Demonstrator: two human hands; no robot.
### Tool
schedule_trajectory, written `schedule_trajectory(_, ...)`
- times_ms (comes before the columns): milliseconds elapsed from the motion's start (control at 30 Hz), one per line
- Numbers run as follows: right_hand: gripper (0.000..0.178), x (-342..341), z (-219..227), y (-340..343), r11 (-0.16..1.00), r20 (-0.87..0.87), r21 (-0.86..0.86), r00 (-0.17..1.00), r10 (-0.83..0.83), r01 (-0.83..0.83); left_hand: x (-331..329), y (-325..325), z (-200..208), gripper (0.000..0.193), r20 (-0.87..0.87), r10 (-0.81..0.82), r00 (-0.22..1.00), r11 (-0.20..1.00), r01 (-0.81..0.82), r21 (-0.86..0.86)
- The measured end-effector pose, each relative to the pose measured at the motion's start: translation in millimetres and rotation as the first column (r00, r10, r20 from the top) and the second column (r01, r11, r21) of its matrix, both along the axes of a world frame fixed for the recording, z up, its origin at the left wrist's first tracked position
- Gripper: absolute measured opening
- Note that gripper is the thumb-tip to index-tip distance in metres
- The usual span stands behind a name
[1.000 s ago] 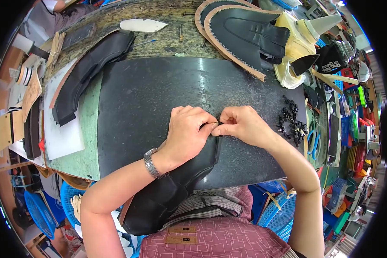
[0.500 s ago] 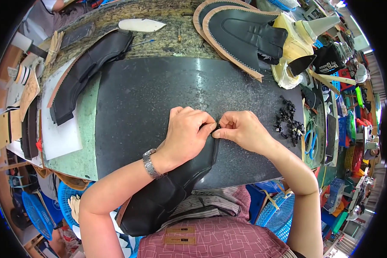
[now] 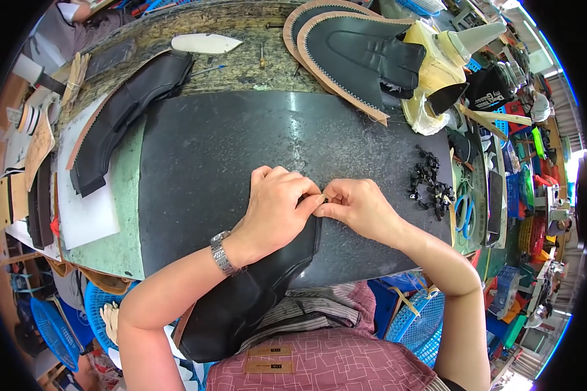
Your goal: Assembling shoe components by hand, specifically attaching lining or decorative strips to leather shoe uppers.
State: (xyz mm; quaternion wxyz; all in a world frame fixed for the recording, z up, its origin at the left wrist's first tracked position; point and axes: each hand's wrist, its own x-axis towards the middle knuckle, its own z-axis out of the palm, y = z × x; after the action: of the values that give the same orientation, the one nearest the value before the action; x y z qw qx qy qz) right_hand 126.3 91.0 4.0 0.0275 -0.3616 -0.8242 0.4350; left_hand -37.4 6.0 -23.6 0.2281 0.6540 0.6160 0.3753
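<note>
Black leather piece (image 3: pixel 241 309) runs from lap over the near edge of the desk (image 3: pixel 236 75), up to both hands. Left hand (image 3: pixel 277 203) pinches its far end, thumb to finger. Right hand (image 3: pixel 360 205) meets it there; I can't tell its grip. Small black parts (image 3: pixel 429 179) heaped right, on the black mat (image 3: pixel 209 143).
</note>
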Motion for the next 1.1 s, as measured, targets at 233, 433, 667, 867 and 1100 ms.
schedule_trajectory(233,0.029,-3,8,7,0.913,0.144,-0.403,0.990,-0.006,0.064,-2,-2,-4,0.010,0.013,-0.043,0.999,0.999,0.043,0.005)
schedule_trajectory(433,0.021,1,-3,-2,0.932,-0.100,0.332,0.976,0.191,-0.149,-1,0,-4,0.010,0.030,-0.014,0.999,1.000,0.014,0.005)
schedule_trajectory(667,0.019,3,2,5,0.869,0.038,-0.486,0.995,-0.087,0.095,2,2,-6,0.012,0.020,0.007,1.000,0.999,-0.008,0.051)
schedule_trajectory(867,0.018,11,-8,-10,0.868,-0.065,-0.458,0.967,-0.246,0.190,1,2,1,0.009,0.051,-0.060,0.997,0.998,0.061,-0.021)
schedule_trajectory(1100,0.037,2,9,43,0.480,-0.075,0.877,0.987,0.146,-0.005,-4,-8,-8,0.009,0.077,-0.024,0.997,0.996,0.018,0.082)
